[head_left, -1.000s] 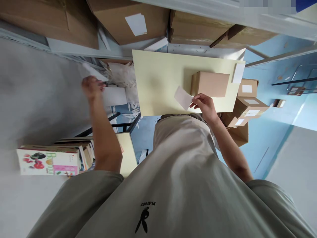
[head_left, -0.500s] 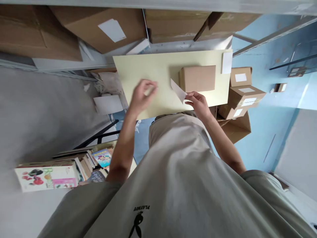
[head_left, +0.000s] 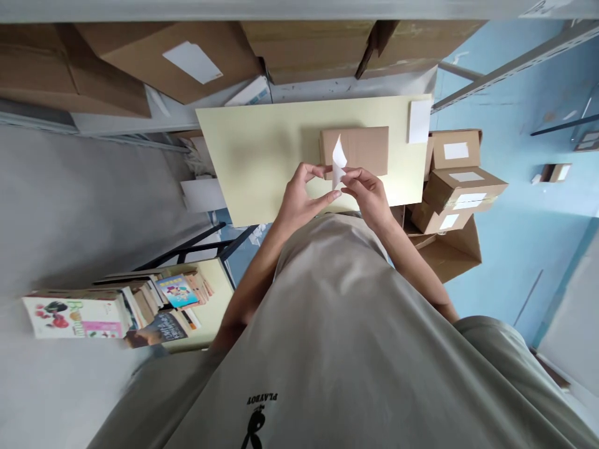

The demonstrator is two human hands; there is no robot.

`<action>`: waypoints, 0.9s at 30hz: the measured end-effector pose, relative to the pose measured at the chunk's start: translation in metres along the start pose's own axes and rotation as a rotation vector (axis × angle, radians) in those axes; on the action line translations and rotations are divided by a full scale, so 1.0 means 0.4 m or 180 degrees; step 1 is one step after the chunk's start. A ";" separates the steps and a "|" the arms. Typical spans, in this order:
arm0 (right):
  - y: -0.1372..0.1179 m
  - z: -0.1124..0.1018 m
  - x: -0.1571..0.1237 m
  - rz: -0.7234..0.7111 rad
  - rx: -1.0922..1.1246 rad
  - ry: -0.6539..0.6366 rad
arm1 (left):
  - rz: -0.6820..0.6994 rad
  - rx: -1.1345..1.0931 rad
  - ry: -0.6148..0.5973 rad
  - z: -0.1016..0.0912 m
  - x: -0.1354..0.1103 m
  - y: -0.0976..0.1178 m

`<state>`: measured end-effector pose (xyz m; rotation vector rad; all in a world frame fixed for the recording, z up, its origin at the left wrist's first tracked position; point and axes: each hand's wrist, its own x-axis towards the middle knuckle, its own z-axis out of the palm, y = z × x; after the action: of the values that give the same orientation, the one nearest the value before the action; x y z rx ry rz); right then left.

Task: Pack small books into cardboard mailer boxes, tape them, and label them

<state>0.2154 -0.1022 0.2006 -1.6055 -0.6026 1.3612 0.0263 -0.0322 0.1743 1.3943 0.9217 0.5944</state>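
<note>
Yellow tabletop (head_left: 253, 159) with closed carton (head_left: 368, 148), white paper (head_left: 339, 157) in right hand's (head_left: 369, 194) pinch, left hand (head_left: 299, 198) spread alongside.

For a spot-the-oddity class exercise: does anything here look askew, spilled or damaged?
Mildly: on the shelf beyond the table, one labelled cardboard box sits askew: a corner, not a flat side, faces the table. The white paper slip in the right hand is curled.

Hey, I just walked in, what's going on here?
A person is pinching a curled white slip in the right hand. The left hand is right beside it, thumb and fingers apart; whether it touches the slip is unclear. Just beyond, a cardboard box sits on a cream tabletop.
</note>
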 end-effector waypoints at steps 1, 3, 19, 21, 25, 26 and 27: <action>-0.002 -0.012 0.003 -0.0026 -0.0059 -0.0029 | -0.0058 -0.0166 0.0120 0.021 0.005 0.001; -0.006 -0.038 0.007 -0.0092 -0.0154 -0.0097 | -0.0201 -0.0516 0.0296 0.059 0.015 -0.001; 0.104 -0.323 0.112 -0.0129 -0.0314 0.0388 | -0.0797 -0.0888 0.0651 0.163 0.045 -0.028; 0.113 -0.331 0.116 -0.0059 -0.0306 0.0293 | -0.0816 -0.0896 0.0624 0.173 0.049 -0.022; 0.121 -0.341 0.121 -0.0026 -0.0277 0.0193 | -0.0841 -0.0867 0.0571 0.194 0.057 -0.019; 0.122 -0.344 0.122 -0.0049 -0.0254 0.0207 | -0.0833 -0.0857 0.0571 0.198 0.059 -0.019; 0.122 -0.347 0.124 -0.0071 -0.0232 0.0235 | -0.0820 -0.0843 0.0574 0.201 0.061 -0.020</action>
<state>0.3507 -0.1290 0.1294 -1.6948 -0.6303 1.2708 0.1045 -0.0581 0.1564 0.9786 1.1036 0.6269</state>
